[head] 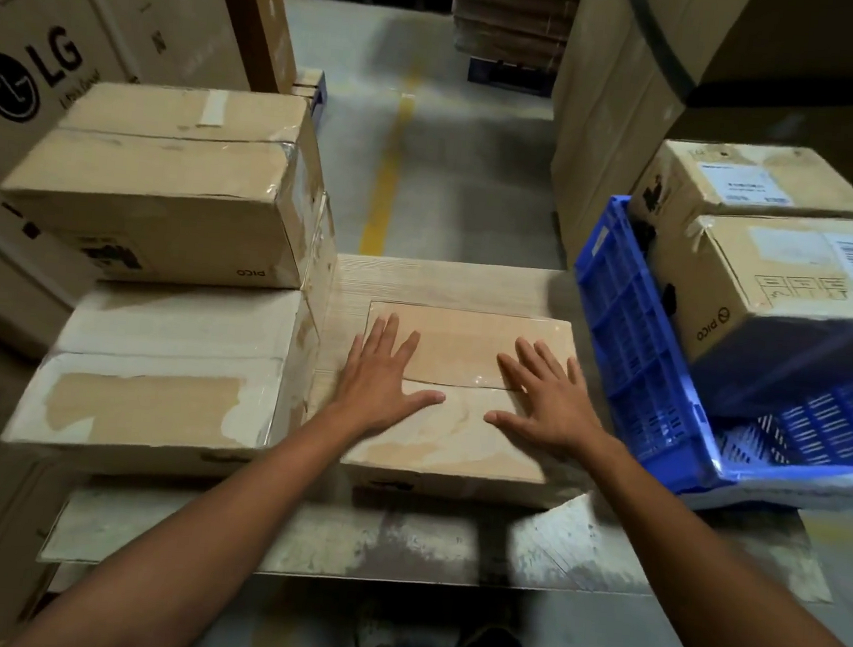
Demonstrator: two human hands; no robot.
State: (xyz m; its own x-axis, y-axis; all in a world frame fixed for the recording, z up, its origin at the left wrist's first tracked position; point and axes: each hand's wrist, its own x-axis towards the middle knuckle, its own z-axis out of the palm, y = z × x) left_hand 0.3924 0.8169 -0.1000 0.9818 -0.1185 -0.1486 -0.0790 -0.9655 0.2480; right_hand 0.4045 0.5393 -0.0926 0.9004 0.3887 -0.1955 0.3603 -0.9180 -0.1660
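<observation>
Cardboard box (466, 347) lies at the desk (395, 537) centre; left grip (383, 376) at 9 o'clock and right grip (544, 403) at 3 o'clock press flat on its top, fingers straight, released.

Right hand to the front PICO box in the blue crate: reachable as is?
Probably yes. The right hand lies flat and empty on the middle box, beside the blue crate. The crate's wall stands between, but the front box rises well above it, nothing on top.
</observation>
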